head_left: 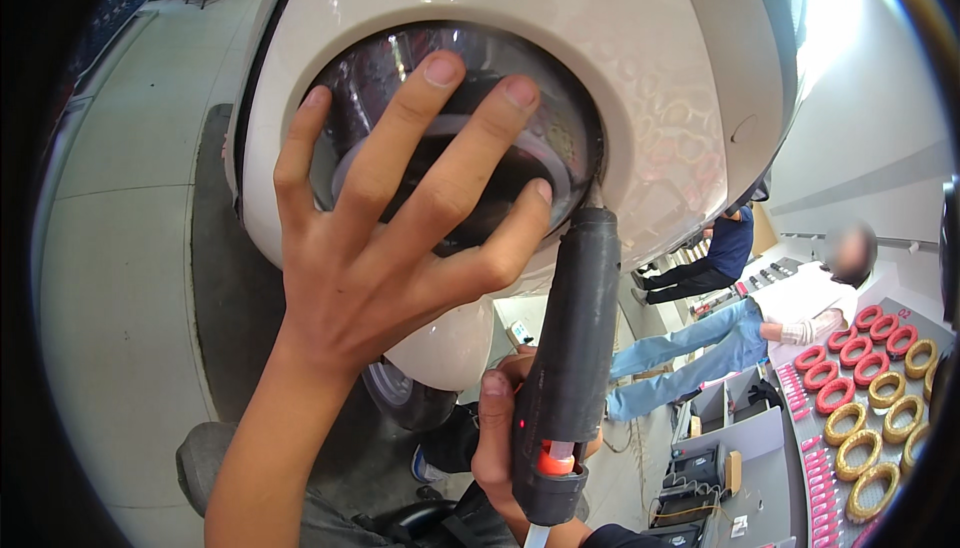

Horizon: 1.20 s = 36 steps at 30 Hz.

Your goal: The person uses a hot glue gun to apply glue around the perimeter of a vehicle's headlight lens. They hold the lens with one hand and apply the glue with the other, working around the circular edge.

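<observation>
A dark, see-through oval cover (pixel 400 48) sits in a rounded opening of a glossy cream-coloured shell (pixel 660 78). My left hand (pixel 390 198) lies over the cover with its fingers spread and fingertips against it. In my right hand (pixel 495 428) is a black hot glue gun (pixel 575 328), its nozzle pointing up at the right rim of the cover. A translucent glue stick (pixel 538 536) sticks out of the gun's back end, beside an orange part. The gun's body hides most of my right hand's fingers.
A grey mat (pixel 225 318) lies on the tiled floor to the left. At the right, a table holds several red rings (pixel 835 395) and gold rings (pixel 873 493). A person in light jeans (pixel 690 353) and another in dark clothes (pixel 735 243) stand behind.
</observation>
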Tool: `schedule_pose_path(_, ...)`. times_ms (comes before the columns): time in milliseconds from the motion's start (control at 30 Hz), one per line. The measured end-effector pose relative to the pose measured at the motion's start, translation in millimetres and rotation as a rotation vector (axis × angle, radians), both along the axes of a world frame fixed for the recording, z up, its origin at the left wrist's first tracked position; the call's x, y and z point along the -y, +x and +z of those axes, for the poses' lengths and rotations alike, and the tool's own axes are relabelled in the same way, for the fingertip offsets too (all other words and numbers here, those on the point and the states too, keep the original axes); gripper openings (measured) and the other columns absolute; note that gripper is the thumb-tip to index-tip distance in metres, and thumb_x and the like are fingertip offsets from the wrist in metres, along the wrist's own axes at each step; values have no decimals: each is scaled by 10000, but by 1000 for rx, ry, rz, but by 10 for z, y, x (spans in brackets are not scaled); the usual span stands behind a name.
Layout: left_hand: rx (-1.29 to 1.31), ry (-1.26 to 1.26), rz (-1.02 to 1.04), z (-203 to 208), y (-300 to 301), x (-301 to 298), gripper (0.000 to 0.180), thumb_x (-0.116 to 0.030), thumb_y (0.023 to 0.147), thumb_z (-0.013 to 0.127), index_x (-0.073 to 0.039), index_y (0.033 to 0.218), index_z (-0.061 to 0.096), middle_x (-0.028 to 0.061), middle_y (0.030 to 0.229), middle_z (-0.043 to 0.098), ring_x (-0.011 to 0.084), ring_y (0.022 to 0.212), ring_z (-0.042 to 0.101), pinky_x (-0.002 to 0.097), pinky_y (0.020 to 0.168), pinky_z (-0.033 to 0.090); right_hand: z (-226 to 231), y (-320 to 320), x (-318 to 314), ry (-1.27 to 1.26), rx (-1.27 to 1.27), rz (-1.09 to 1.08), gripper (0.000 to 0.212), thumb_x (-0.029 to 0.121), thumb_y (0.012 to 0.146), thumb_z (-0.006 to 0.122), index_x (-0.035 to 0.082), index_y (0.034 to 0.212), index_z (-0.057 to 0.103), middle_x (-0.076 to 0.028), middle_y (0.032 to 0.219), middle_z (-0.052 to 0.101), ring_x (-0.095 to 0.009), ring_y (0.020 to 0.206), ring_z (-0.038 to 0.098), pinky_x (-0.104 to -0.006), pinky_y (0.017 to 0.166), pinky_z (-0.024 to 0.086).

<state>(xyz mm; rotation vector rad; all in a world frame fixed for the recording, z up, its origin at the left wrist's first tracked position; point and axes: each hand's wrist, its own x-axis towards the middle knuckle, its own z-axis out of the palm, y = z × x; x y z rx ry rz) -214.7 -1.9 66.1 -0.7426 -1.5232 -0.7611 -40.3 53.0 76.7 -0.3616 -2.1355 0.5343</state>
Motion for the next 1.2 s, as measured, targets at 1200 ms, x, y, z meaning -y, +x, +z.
schedule_pose_path(1200,12,37,-27,8,5,-25,476,-618,892,680,-350,1271,574,36,1527,585,318,1448,487,576,1205,296,-99,17,90,-98,43,-115,70,44,951,715,4,958,658,-79,811,668,-193,725,644,-335,706,504)
